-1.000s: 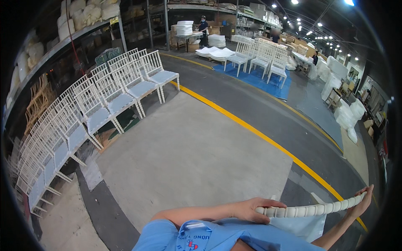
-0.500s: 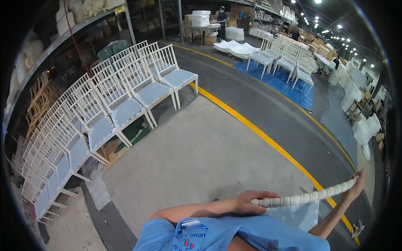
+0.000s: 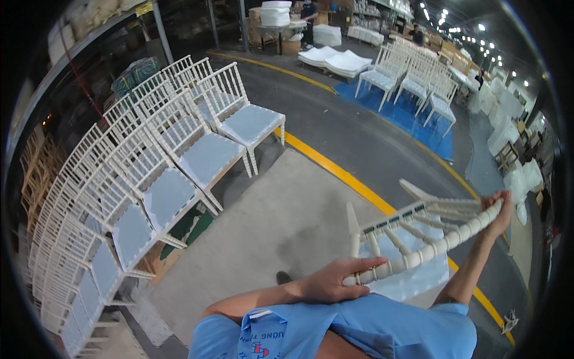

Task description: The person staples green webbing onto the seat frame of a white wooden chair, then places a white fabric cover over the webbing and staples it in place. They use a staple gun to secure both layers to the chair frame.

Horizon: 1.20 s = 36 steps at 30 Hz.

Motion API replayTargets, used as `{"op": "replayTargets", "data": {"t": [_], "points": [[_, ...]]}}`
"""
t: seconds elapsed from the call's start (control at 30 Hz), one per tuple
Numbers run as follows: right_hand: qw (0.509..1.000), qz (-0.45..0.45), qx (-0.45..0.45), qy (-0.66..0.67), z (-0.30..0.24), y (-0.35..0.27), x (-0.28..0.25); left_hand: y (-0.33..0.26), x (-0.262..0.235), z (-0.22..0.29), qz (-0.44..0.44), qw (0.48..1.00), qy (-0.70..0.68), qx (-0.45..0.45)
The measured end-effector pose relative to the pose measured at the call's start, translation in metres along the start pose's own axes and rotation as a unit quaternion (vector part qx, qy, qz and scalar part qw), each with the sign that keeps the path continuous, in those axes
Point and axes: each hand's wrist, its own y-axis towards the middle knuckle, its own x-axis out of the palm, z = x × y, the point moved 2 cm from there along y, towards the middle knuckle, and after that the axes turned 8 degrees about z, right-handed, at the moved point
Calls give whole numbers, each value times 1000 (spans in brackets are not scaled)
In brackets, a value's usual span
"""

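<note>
As the white spindle-back chair point(image 3: 442, 246) tips into fuller view, tapered legs point(image 3: 352, 222) now showing, left hand point(image 3: 338, 280) and right hand point(image 3: 500, 214) grip its ribbed top rail's opposite ends before the blue shirt point(image 3: 382, 326), suggesting a two-handed tilt.

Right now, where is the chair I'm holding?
At the head view's lower right, the white chair is between your left hand and right hand, overlapping the yellow line.

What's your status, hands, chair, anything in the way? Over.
Left hand and right hand gripping chair by ribbed rail, near opposite ends. Chair row to the left, apart from held chair.
</note>
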Motion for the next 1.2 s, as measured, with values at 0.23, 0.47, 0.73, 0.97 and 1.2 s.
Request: {"op": "replayTargets", "data": {"t": [0.23, 0.47, 0.73, 0.97, 1.2], "points": [[996, -87, 33, 4, 184, 6, 204, 26, -187, -17, 70, 995, 33, -64], [983, -145, 93, -62, 391, 32, 385, 81, -384, -58, 166, 978, 37, -121], [954, -233, 160, -95, 604, 42, 584, 142, -570, -116, 311, 929, -87, -178], [941, -263, 168, -132, 760, 30, 721, 164, -742, -178, 373, 896, -143, -197], [924, -249, 148, -249, 892, 35, 810, 201, -895, -221, 347, 900, -126, -232]]}}
